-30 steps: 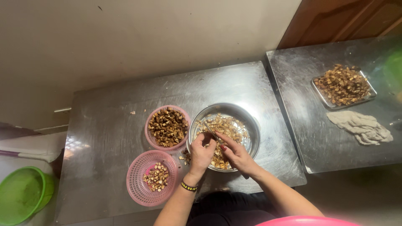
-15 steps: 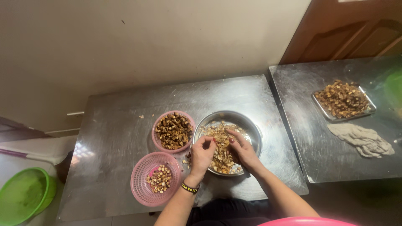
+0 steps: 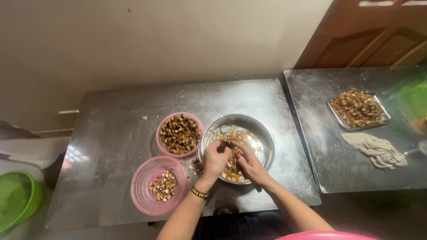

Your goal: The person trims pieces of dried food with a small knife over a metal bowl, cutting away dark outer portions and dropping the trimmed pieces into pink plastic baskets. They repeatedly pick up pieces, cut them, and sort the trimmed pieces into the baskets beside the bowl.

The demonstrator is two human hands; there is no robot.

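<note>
2 hands meet over the steel bowl, which sits near the front edge of the metal surface. The left hand and the right hand are bent together above the pile of brown nut-like pieces in the bowl; their fingers look pinched around 1 small piece between them, though it is too small to tell what exactly is gripped. A dark band with yellow marks circles the left wrist.

Judging from how things lie, the sorting looks partly done. The upper pink basket, touching the bowl's left side, is nearly full of dark pieces. The lower pink basket, just beside the left forearm, holds only a small heap of paler pieces in its middle. The bowl keeps a fair mound on its near side with bare steel showing toward the far side, so a good share seems left to go through. A few scraps lie on the surface between bowl and lower basket.

A 2nd steel surface stands to the right, bearing a flat tray heaped with similar brown pieces and a crumpled grey cloth near it. A plain pale wall runs behind, a brown panelled door at upper right, and a green tub sits low at the left.
</note>
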